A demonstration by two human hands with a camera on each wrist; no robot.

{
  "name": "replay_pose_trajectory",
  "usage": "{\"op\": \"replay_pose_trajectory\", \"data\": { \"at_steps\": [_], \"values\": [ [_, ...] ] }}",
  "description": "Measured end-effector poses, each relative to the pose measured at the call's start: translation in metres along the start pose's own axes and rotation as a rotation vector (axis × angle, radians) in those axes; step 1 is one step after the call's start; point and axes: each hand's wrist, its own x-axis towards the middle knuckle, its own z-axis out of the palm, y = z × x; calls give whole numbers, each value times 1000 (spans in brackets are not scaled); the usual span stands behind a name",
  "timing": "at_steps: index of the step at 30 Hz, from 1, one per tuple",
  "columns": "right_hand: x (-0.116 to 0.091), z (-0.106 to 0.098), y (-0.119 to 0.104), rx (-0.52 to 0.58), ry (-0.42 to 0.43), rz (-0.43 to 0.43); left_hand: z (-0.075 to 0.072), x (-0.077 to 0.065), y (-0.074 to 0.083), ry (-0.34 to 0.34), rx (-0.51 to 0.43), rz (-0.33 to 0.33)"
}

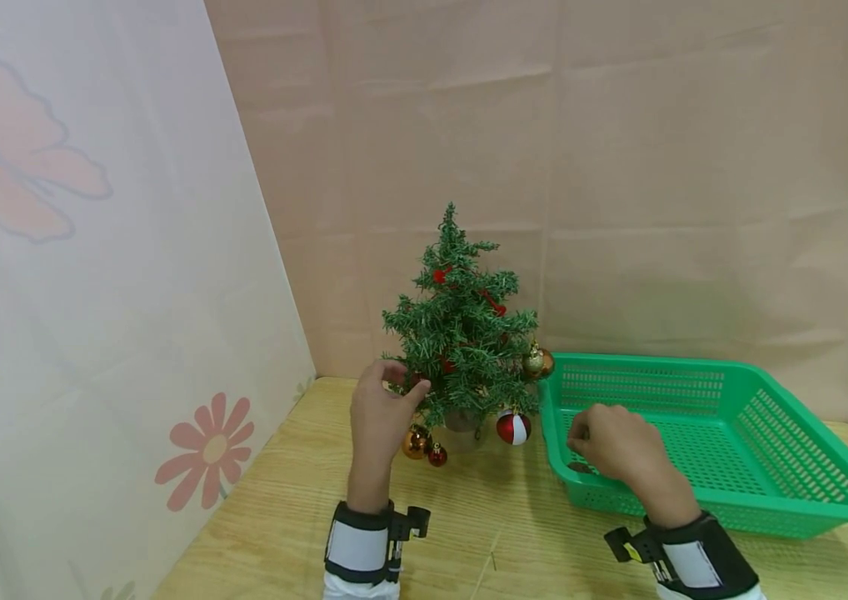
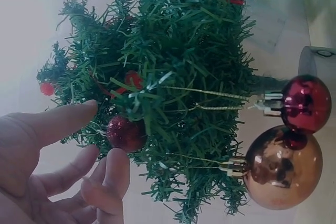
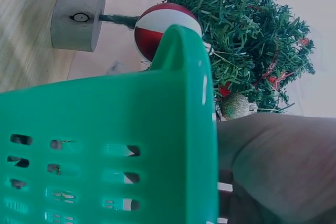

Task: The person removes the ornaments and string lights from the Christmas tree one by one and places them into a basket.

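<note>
A small green Christmas tree (image 1: pixel 461 333) stands on the table, hung with baubles and red bows. My left hand (image 1: pixel 382 412) is at its lower left branches. In the left wrist view, its thumb and fingers are spread around a dark red glitter bauble (image 2: pixel 126 132). A copper bauble (image 2: pixel 283 167) and a shiny red bauble (image 2: pixel 306 103) dangle below. My right hand (image 1: pixel 615 442), fingers bent downward, hovers over the left end of a green basket (image 1: pixel 724 508), above a small dark brown item (image 1: pixel 580 468). The basket wall hides its fingertips in the right wrist view; whether they grip anything I cannot tell.
On the tree's right side hang a red-and-white bauble (image 1: pixel 514 427) and a gold bauble (image 1: pixel 534 361), beside the basket's left rim. The tree's round base (image 3: pixel 79 19) rests on the wooden table (image 1: pixel 274 492). A tan cloth (image 1: pixel 656 208) hangs behind, a patterned one (image 1: pixel 132 250) at left.
</note>
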Motion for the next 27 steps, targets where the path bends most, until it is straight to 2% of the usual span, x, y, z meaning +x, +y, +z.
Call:
{"op": "replay_pose_trajectory", "data": {
  "at_steps": [8,19,27],
  "values": [
    [2,-1,-1,5,-18,3,5,2,-3,1,60,-4],
    [3,-4,-4,0,11,6,8,3,-9,25,122,-11],
    [2,-6,-3,2,8,10,10,5,-9,33,83,28]
  ]
}}
